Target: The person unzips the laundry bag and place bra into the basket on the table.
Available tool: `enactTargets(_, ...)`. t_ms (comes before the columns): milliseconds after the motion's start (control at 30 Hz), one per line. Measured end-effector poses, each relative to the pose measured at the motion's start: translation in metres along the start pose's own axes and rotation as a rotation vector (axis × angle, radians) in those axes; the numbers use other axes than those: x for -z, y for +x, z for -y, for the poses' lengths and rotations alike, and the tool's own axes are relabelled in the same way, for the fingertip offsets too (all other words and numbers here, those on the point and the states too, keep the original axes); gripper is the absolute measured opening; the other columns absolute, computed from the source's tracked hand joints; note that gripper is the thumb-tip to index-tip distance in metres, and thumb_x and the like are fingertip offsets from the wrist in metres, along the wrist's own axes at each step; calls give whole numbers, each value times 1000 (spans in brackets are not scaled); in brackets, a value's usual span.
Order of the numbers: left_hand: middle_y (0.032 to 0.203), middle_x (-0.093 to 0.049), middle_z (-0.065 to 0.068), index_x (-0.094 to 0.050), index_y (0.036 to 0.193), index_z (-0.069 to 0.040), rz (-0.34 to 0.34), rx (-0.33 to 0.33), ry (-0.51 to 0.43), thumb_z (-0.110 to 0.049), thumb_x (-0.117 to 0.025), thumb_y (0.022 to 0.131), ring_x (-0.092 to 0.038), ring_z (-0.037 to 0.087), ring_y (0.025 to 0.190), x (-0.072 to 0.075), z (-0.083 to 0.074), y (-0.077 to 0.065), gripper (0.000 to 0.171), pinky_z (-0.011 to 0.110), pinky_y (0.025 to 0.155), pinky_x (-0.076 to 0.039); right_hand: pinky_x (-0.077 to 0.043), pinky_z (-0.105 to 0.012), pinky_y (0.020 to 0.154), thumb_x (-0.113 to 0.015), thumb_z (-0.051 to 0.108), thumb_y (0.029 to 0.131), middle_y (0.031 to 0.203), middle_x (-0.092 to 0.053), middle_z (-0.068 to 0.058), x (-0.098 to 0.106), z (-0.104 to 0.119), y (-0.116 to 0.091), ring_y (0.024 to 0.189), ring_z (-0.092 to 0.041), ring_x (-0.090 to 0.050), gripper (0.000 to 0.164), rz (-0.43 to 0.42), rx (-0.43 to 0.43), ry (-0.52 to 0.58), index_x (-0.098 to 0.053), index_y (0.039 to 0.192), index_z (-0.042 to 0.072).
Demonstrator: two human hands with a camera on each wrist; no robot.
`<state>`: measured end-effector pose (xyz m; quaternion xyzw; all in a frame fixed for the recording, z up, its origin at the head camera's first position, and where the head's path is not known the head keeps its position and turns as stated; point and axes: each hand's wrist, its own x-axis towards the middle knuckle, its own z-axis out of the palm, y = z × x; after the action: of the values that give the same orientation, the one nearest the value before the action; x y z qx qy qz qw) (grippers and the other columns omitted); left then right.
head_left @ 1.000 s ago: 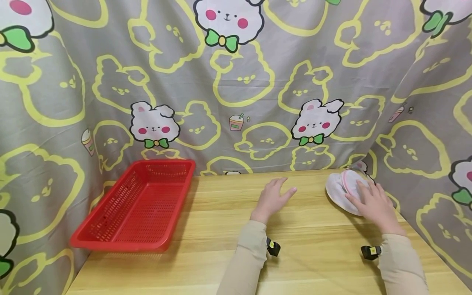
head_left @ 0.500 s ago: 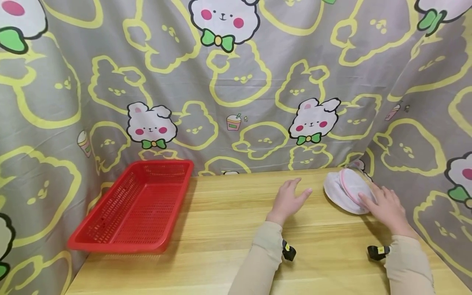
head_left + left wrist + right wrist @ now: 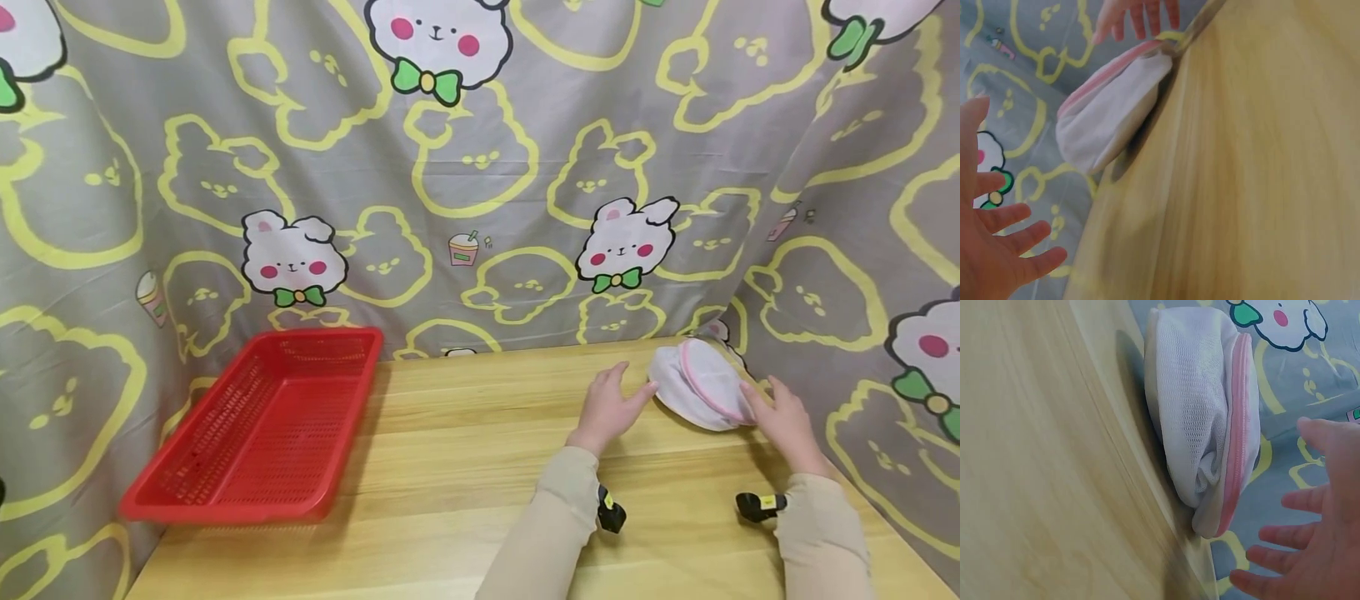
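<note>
A white mesh laundry bag (image 3: 697, 387) with a pink zip band lies at the back right of the wooden table. My left hand (image 3: 611, 408) is held to the left of it, fingers spread and nothing in them. On the other side hovers my right hand (image 3: 783, 421), whose thumb overlaps the bag's edge in the head view. The right wrist view shows a gap between that hand (image 3: 1316, 544) and the bag (image 3: 1194, 406). From the left wrist, the bag (image 3: 1110, 112) appears slumped and rounded, with both hands apart from it.
A red perforated plastic basket (image 3: 225, 510) stands on the left of the table (image 3: 442, 467). A grey curtain (image 3: 510, 200) with cartoon bears hangs behind and at both sides, close to the table's back edge and the bag.
My left hand has moved right, closer to the laundry bag. My right hand has drawn off the bag's top to its right side. The head view has turned slightly to the right.
</note>
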<state>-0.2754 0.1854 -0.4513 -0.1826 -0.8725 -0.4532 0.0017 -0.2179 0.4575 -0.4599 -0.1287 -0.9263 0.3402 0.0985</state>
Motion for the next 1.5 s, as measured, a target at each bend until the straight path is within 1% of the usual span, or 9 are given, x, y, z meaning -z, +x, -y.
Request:
enactTargets(100,146,-48,2,-43,146,-26,-2,17,-37,-65,-51,90,-47,22,134,-9,-2,5,69,37,108,-42,-18,-75,103,-27,50,102,144,-12,-49,1,2,0,129,-68,-15,83,19,-59,22,-5,147,-15)
enactTargets(200,147,-48,2,-42,146,-26,-2,50,-92,-64,-53,90,-47,22,134,-17,-4,9,69,37,108,-42,-19,-73,104,-24,53,102,145,-11,-48,1,2,0,130,-66,-16,84,55,-113,67,-3,148,-15)
enactTargets(367,146,-48,4,-42,146,-24,-4,115,-187,-60,-59,88,-46,22,134,-29,-12,12,70,38,108,-42,-17,-67,112,-25,53,101,149,-7,-44,-1,1,1,137,-61,-14,85,106,-203,208,4,150,-10)
enactTargets(500,145,-48,5,-42,146,-23,1,152,-241,-57,-63,87,-46,22,134,-37,-18,15,72,38,108,-42,-15,-62,116,-29,53,100,153,-3,-41,-5,-3,4,141,-56,-12,86,110,-272,319,7,151,-7)
enactTargets(633,144,-49,6,-43,146,-20,-1,155,-257,-54,-66,86,-47,22,133,-45,-21,18,72,37,107,-42,-12,-60,118,-31,53,99,155,1,-38,-8,-3,5,144,-53,-8,87,102,-311,361,6,150,-8)
enactTargets(833,146,-46,6,-41,147,-18,35,153,-298,-49,-72,84,-45,20,135,-56,-20,25,77,36,109,-40,-8,-58,119,-35,51,99,157,6,-34,-11,-3,4,146,-50,-3,89,100,-330,396,7,151,-7)
enactTargets(1000,150,-44,6,-39,149,-15,63,131,-278,-44,-76,81,-40,20,139,-61,-20,30,83,33,113,-36,-6,-59,119,-39,50,99,156,9,-35,-13,-5,5,145,-51,0,91,132,-326,419,12,150,-6)
enactTargets(1133,151,-42,7,-36,150,-13,79,140,-268,-43,-76,81,-39,21,140,-64,-21,32,85,34,114,-35,-8,-59,119,-41,46,99,155,5,-37,-15,-5,6,145,-52,-3,91,148,-322,423,14,149,-6)
enactTargets(1500,144,-50,10,-43,144,-11,21,173,-266,-39,-76,82,-47,23,134,-71,-23,36,76,35,111,-39,-10,-59,119,-45,45,99,155,5,-37,-17,-5,9,145,-51,-5,93,161,-300,430,14,150,-5)
